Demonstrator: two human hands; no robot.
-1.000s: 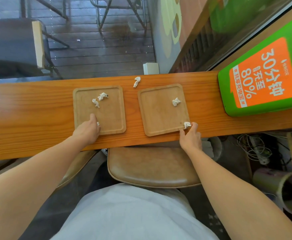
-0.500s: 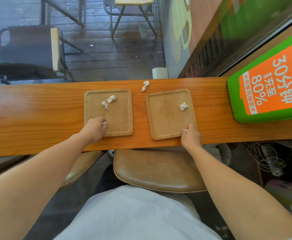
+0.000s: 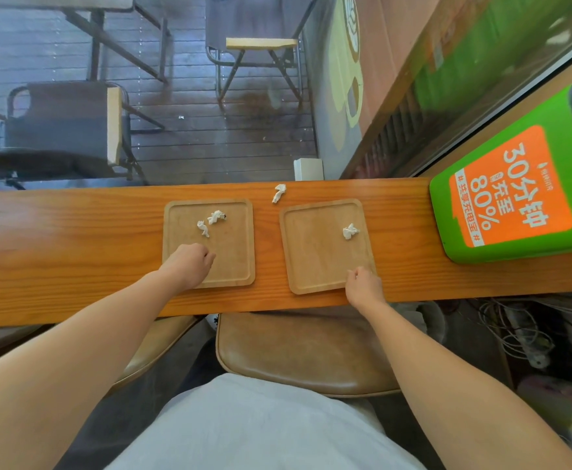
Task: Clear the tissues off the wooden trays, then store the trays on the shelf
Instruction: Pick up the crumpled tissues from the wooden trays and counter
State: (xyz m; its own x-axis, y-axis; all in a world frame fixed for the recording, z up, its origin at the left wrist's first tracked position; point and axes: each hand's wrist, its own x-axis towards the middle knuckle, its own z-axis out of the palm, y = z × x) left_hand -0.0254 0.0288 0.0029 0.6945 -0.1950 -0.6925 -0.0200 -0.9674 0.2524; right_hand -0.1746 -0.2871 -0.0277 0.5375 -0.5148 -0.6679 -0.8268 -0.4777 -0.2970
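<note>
Left hand (image 3: 189, 264) fisted on left tray (image 3: 233, 252); right hand (image 3: 362, 283) curled at right tray (image 3: 315, 252) corner.

The surface (image 3: 57, 252) lies bare to the left of the left tray (image 3: 230, 252), open for a hand. Between the left tray and the right tray (image 3: 315, 252) runs a narrow bare strip, with one tissue wad (image 3: 279, 193) at its far end. To the right, a green and orange box (image 3: 515, 198) blocks the surface's end. A glass pane (image 3: 176, 130) closes the far edge. A brown chair seat (image 3: 298, 354) sits under the near edge.
</note>
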